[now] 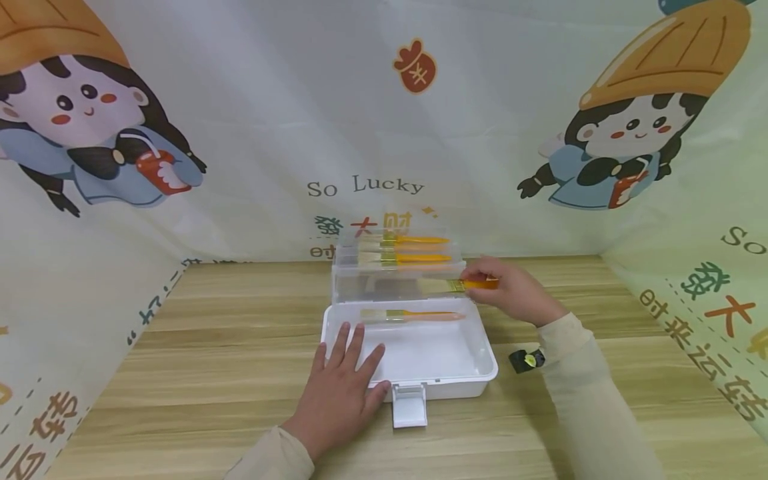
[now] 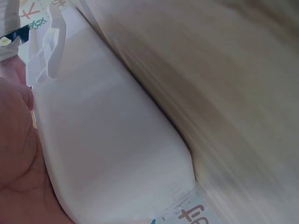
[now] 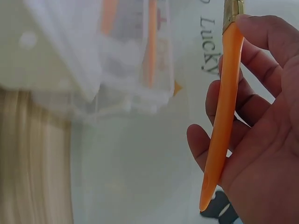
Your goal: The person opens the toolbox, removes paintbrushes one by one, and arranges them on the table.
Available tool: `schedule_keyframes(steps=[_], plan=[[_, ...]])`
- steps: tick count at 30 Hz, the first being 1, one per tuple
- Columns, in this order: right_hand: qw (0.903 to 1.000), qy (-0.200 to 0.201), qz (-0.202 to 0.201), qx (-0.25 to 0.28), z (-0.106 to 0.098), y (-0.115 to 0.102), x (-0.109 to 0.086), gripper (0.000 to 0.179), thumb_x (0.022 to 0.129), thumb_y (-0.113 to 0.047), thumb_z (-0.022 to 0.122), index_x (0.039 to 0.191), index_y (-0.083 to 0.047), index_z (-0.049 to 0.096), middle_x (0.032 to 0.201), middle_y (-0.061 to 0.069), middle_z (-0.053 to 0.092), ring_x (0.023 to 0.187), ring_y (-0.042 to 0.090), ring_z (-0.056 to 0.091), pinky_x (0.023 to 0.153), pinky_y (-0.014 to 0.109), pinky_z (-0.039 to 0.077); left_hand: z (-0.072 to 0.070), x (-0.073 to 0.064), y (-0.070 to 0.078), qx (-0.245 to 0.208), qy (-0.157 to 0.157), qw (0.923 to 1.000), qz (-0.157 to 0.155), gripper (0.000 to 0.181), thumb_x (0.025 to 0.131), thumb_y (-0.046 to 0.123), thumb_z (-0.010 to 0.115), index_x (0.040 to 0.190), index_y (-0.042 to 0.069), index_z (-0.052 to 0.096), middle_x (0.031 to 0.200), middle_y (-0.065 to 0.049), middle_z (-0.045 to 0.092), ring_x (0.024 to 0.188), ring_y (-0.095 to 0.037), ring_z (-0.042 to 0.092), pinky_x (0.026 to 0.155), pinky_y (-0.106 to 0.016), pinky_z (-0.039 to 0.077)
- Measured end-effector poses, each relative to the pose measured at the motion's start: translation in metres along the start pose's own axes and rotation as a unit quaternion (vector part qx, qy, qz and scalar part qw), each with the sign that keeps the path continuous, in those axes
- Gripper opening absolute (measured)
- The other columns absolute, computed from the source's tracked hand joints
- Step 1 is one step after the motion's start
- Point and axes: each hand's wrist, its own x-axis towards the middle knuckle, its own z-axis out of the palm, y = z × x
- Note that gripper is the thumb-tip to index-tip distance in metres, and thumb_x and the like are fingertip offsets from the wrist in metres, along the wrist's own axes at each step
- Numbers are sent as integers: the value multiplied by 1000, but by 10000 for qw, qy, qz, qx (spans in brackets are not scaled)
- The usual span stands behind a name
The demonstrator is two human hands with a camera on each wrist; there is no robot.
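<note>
My right hand [image 1: 510, 287] holds a paintbrush [image 3: 224, 107] by its orange handle, thumb by the metal ferrule. In the head view its pale bristles point left, over the clear lid [image 1: 345, 287] of a white plastic box [image 1: 414, 357]. The box stands open, lid raised at the back. Another paintbrush [image 1: 433, 316] lies along the back of the box's inside. My left hand [image 1: 345, 393] rests on the box's front left rim, fingers spread and reaching inside. In the left wrist view the palm lies along the white box wall [image 2: 107, 126].
Two more orange-handled brushes [image 1: 420, 258] lie in the upper part of the clear lid. A white latch [image 1: 410, 407] hangs from the box's front. The wooden tabletop [image 1: 240, 333] meets printed cloth [image 1: 270, 100] behind. A dark band [image 1: 526, 361] shows beside the right sleeve.
</note>
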Motion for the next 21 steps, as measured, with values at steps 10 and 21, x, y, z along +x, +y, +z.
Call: schedule_keyframes(steps=[10,21], plan=[[9991,159,388,55,-18,44,-23,15,91,-6,70,106,-6,70,104,7,66,94,24,58,92,50,48,-1,0,0,31,3,10000,42,53,103,47,43,144,15,54,157,-22,31,148,-41,16,110,-64,24],[9972,-212,699,-185,-27,76,-35,14,94,-13,69,106,-6,70,98,4,65,89,21,55,79,34,49,-1,0,0,-7,-42,10000,30,53,103,47,43,144,15,53,157,-22,30,148,-41,16,110,-64,23]])
